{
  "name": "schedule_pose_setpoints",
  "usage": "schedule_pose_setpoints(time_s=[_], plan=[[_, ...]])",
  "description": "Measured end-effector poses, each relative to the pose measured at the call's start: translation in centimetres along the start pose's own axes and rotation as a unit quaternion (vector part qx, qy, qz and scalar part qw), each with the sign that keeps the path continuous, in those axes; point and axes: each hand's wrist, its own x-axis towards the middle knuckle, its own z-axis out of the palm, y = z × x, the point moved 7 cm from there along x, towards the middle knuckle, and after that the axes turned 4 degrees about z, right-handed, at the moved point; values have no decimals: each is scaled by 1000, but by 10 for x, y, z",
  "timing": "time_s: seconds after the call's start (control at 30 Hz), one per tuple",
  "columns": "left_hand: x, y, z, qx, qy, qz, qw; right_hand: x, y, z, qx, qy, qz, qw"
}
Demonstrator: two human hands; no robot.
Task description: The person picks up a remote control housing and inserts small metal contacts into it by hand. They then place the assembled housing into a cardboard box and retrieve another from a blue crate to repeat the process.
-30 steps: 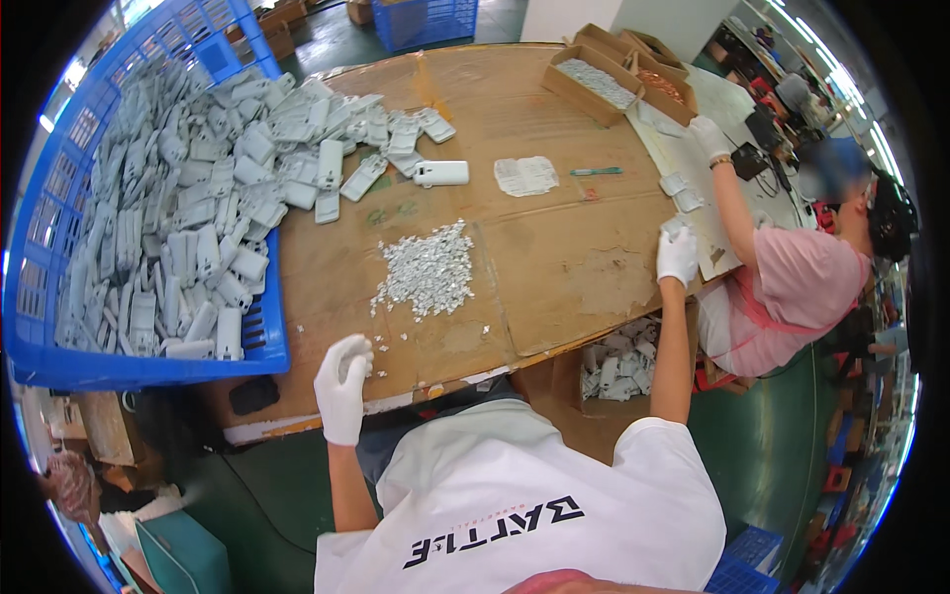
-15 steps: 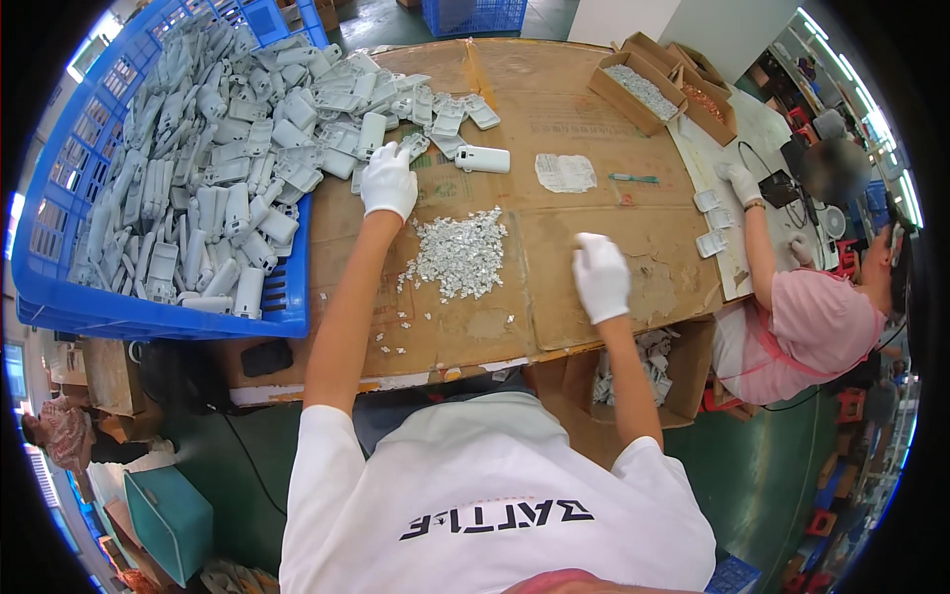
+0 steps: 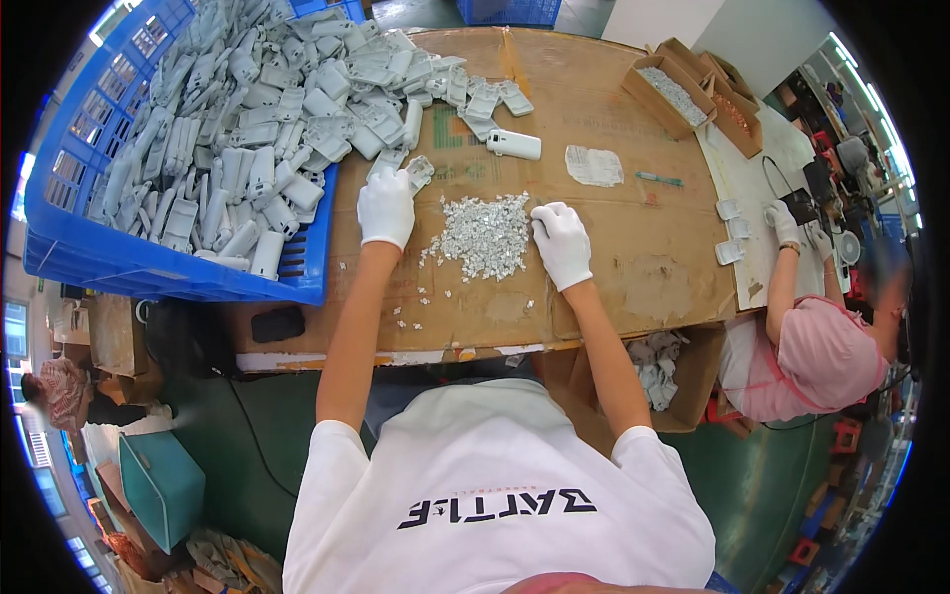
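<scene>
My left hand, in a white glove, has its fingers closed at the edge of a pale plastic casing, just right of the blue crate. Close to its right lies a loose heap of small shiny metal pieces. At the heap's right edge is my white-gloved right hand, fingers curled and tips together; whatever they pinch is too small to make out. More pale casings spill from the crate onto the cardboard. One closed white casing lies apart beyond the heap.
The blue crate fills the left side of the cardboard-covered table. Farther right lie a paper sheet and a teal pen-like tool. Small-parts boxes stand at the back right. A co-worker in pink works at the right.
My left hand has drawn back toward me, and a pale casing has come with it. My right hand has moved left to the heap of metal pieces. The whole view has shifted slightly.
</scene>
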Motion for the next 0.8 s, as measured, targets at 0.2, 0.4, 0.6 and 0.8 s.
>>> schedule_pose_setpoints(time_s=[0.2, 0.4, 0.6, 0.8], plan=[[-35, -10, -15, -79, 70, -46, 993, 4, -7, -7, 4, 20, -17, 1000], [-94, -42, 2, -417, -15, -311, 854, -17, -31, -23, 63, 40, -63, 995], [-129, -1, -17, -691, -23, -366, 623, -22, -35, -17, 67, -61, -91, 992], [-143, 45, -30, -704, -23, -278, 654, -22, -42, -17, -10, -103, -102, 989]])
